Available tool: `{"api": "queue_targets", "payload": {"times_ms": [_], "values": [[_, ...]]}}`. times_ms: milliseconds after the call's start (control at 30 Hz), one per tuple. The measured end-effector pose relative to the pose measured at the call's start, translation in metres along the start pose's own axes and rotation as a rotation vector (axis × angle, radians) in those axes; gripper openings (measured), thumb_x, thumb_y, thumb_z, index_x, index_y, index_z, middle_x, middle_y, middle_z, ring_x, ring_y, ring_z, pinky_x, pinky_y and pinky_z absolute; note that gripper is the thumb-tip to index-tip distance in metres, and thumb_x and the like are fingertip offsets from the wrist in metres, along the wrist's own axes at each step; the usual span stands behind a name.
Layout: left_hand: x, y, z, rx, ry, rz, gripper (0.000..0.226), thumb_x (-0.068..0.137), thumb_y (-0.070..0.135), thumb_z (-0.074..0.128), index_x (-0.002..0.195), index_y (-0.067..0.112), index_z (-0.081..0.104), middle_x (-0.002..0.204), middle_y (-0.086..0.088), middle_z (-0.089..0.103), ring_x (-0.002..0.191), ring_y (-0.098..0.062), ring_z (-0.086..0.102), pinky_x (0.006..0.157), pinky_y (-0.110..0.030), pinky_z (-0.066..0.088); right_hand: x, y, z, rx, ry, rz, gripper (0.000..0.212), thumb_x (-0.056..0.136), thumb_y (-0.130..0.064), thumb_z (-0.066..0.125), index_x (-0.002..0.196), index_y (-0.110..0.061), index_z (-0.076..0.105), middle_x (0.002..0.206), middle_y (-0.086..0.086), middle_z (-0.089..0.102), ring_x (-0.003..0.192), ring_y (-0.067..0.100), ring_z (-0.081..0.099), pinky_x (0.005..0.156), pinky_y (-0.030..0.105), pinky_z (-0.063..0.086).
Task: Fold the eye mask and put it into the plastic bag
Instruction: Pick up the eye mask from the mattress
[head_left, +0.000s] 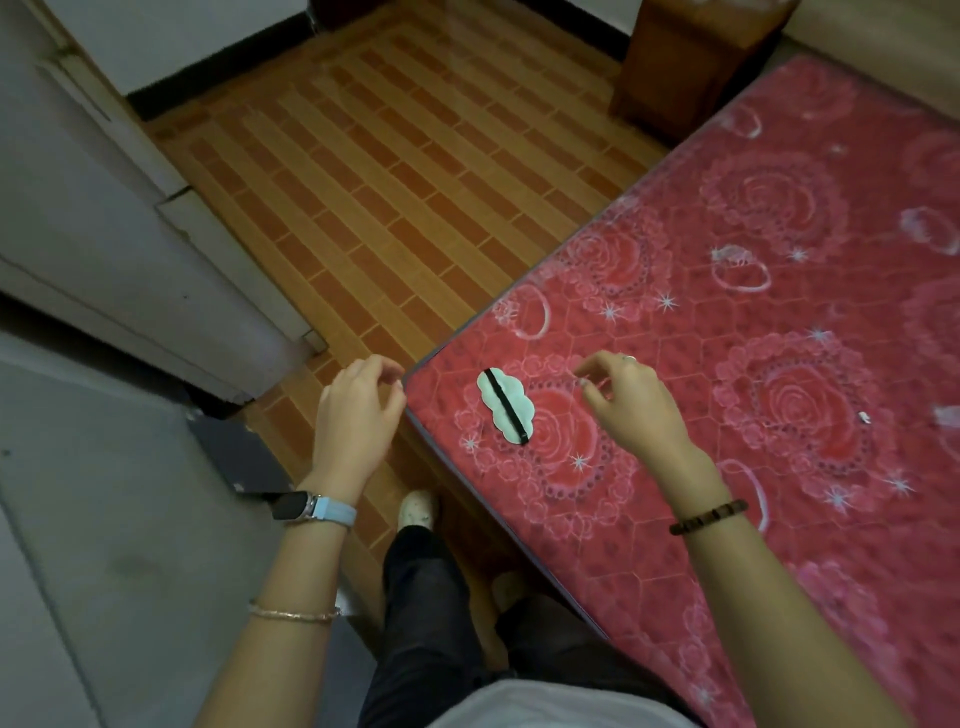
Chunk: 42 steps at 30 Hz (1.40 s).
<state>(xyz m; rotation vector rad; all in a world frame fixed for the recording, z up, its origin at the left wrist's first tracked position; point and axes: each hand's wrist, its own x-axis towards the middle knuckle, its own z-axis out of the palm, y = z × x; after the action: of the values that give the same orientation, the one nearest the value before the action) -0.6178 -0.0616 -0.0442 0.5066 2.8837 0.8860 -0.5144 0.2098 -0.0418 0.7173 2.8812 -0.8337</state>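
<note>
The pale eye mask (505, 407) is lying flat (black strap up) near the corner of the red floral bed (779, 364). The left hand (358, 410) and right hand (631, 400) are hovering either side, fingers loosely curled, gripping nothing.

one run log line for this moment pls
eye mask: flat on mattress, unfolded | left hand: empty | right hand: empty | plastic bag: not visible

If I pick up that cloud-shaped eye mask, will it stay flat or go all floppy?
Probably floppy: the eye mask looks thin and lies quite flat on the red mattress, like soft fabric. It seems light for its size, so it should lift easily. The black strap across it looks stretchy and might dangle or snag a finger.
</note>
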Motion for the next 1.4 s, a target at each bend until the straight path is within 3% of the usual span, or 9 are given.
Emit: {"api": "queue_targets", "payload": {"times_ms": [400, 533, 600, 867, 1033, 1133, 1200, 1300, 1400], "values": [[0.149, -0.049, -0.006, -0.026, -0.278, 0.235, 0.012, 0.094, 0.015, 0.057, 0.104, 0.013, 0.063, 0.103, -0.004, 0.066, 0.098, -0.024, 0.062, 0.089, -0.049, 0.051, 0.045, -0.059, 0.036, 0.052, 0.128, 0.314, 0.017, 0.092, -0.024, 0.055, 0.105, -0.019, 0.065, 0.098, -0.003, 0.068, 0.084, 0.014, 0.064, 0.074, 0.041, 0.058], [0.179, -0.063, 0.011, -0.038, -0.376, 0.279, 0.011, 0.093, 0.014, 0.058, 0.103, 0.015, 0.063, 0.101, -0.001, 0.065, 0.097, -0.022, 0.062, 0.085, -0.040, 0.051, 0.046, -0.059, 0.052, 0.111, 0.155, 0.430, 0.018, 0.092, -0.021, 0.055, 0.106, -0.017, 0.066, 0.097, -0.001, 0.069, 0.081, 0.014, 0.065, 0.074, 0.040, 0.058], [0.189, -0.068, 0.026, -0.082, -0.440, 0.270, 0.010, 0.093, 0.014, 0.058, 0.101, 0.016, 0.064, 0.100, 0.001, 0.064, 0.097, -0.019, 0.061, 0.082, -0.032, 0.049, 0.047, -0.054, 0.062, 0.184, 0.176, 0.483, 0.017, 0.091, -0.017, 0.057, 0.105, -0.015, 0.067, 0.093, -0.002, 0.068, 0.077, 0.012, 0.064, 0.072, 0.035, 0.056], [0.199, -0.084, 0.109, -0.151, -0.635, 0.198, 0.012, 0.090, 0.010, 0.061, 0.095, 0.019, 0.066, 0.095, 0.003, 0.069, 0.089, -0.012, 0.063, 0.082, -0.032, 0.052, 0.063, -0.019, 0.126, 0.483, 0.222, 0.695, 0.019, 0.089, -0.008, 0.059, 0.105, -0.013, 0.067, 0.095, 0.002, 0.069, 0.079, 0.010, 0.061, 0.067, 0.012, 0.045], [0.209, -0.098, 0.179, -0.226, -0.669, 0.104, 0.012, 0.090, 0.006, 0.061, 0.099, 0.011, 0.068, 0.096, -0.002, 0.070, 0.091, -0.015, 0.064, 0.079, -0.015, 0.046, 0.089, 0.023, 0.180, 0.640, 0.200, 0.809, 0.024, 0.089, -0.015, 0.062, 0.113, -0.012, 0.061, 0.090, -0.002, 0.063, 0.072, 0.010, 0.056, 0.062, 0.020, 0.046], [0.216, -0.108, 0.223, -0.277, -0.678, 0.045, 0.014, 0.090, 0.004, 0.061, 0.100, 0.007, 0.069, 0.095, -0.005, 0.071, 0.090, -0.017, 0.065, 0.072, -0.002, 0.042, 0.100, 0.053, 0.216, 0.761, 0.213, 0.887, 0.031, 0.088, -0.016, 0.065, 0.117, -0.008, 0.059, 0.089, -0.005, 0.060, 0.082, 0.016, 0.060, 0.080, 0.039, 0.056], [0.219, -0.117, 0.252, -0.282, -0.681, 0.008, 0.015, 0.089, 0.003, 0.061, 0.101, 0.006, 0.069, 0.095, -0.006, 0.072, 0.088, -0.018, 0.065, 0.070, -0.001, 0.042, 0.105, 0.070, 0.240, 0.821, 0.234, 0.948, 0.035, 0.088, -0.017, 0.067, 0.119, -0.005, 0.058, 0.091, -0.003, 0.062, 0.090, 0.022, 0.061, 0.089, 0.046, 0.054], [0.223, -0.132, 0.295, -0.260, -0.688, -0.022, 0.017, 0.089, 0.002, 0.060, 0.102, 0.005, 0.069, 0.097, -0.009, 0.072, 0.087, -0.018, 0.064, 0.071, -0.004, 0.042, 0.111, 0.096, 0.277, 0.905, 0.229, 1.041, 0.038, 0.087, -0.022, 0.067, 0.120, -0.007, 0.057, 0.103, 0.007, 0.063, 0.095, 0.023, 0.061, 0.090, 0.041, 0.054], [0.225, -0.147, 0.336, -0.241, -0.696, -0.042, 0.018, 0.088, 0.002, 0.061, 0.105, 0.005, 0.068, 0.104, -0.012, 0.071, 0.090, -0.015, 0.062, 0.073, -0.003, 0.043, 0.119, 0.117, 0.313, 0.948, 0.199, 1.132, 0.037, 0.085, -0.021, 0.070, 0.116, -0.008, 0.057, 0.106, 0.008, 0.061, 0.089, 0.017, 0.059, 0.071, 0.024, 0.049]]}}
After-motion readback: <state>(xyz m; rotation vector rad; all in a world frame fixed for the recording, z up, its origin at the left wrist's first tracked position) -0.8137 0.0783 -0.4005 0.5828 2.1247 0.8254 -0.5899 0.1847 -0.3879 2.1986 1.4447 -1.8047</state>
